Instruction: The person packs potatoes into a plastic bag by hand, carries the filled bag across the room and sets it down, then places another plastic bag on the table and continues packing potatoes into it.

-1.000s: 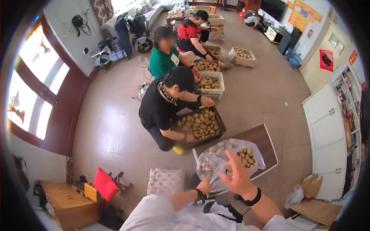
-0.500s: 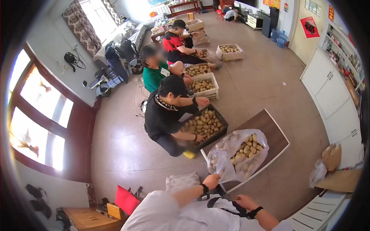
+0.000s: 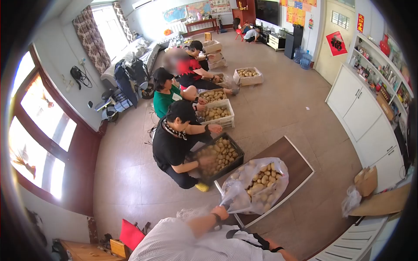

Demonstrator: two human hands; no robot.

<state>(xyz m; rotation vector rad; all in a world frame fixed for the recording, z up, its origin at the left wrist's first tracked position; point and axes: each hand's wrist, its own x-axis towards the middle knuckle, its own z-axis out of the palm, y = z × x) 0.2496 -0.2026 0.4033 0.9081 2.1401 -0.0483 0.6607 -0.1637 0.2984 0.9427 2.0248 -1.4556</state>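
A clear plastic bag (image 3: 241, 201) of potatoes (image 3: 264, 177) lies on a low brown table with a white edge (image 3: 285, 150). My left hand (image 3: 220, 212) is closed on the gathered near-left edge of the bag and pulls it taut. Through the bag's wide mouth the potatoes show. My right hand (image 3: 271, 244) is low by my body, beside a dark strap (image 3: 260, 239); its fingers are hidden, so I cannot tell what they do.
Left of the table, a person in black (image 3: 174, 141) crouches with hands at a dark crate of potatoes (image 3: 235, 163). Two more people sit beyond with a white crate (image 3: 226, 122) and boxes of potatoes. White cabinets (image 3: 361, 117) line the right side; cardboard (image 3: 383, 202) lies nearby.
The whole view has shifted, with the scene sitting further left and more of the far wall showing. My left hand still grips the bag. My right hand has dropped lower, its fingers now hidden.
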